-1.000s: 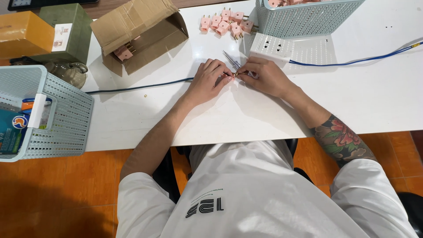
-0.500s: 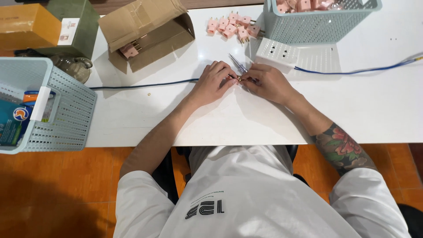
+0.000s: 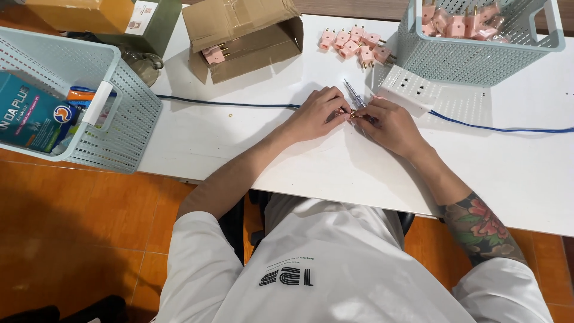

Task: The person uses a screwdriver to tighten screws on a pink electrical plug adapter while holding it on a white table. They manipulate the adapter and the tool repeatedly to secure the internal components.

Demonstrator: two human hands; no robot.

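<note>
At far left of the white worktop (image 3: 239,137), a pale blue mesh basket (image 3: 128,113) stood partly over the edge, holding a teal packet (image 3: 27,116). Behind it sat a yellow box (image 3: 84,13) and a green box (image 3: 158,24). Next came an open cardboard carton (image 3: 245,36) with a pink plug (image 3: 214,55) lying in its mouth. A blue cable (image 3: 227,103) ran along the worktop toward the middle. Near centre, the left hand (image 3: 317,113) lay knuckles up, its grip pinched on a small brass-and-pink part (image 3: 351,113) between thumb and fingers. The right hand (image 3: 391,125) met it from the other side, fingers curled and pressed together on the same part and on a clear-handled screwdriver (image 3: 354,96) that slanted away from the person. Behind the hands lay a loose cluster of pink plugs (image 3: 356,45). Just right of the hands rested a white power strip (image 3: 406,90), touching a second pale blue basket (image 3: 478,57) filled with more pink plugs. Forearm at right carried a floral tattoo (image 3: 481,224).
</note>
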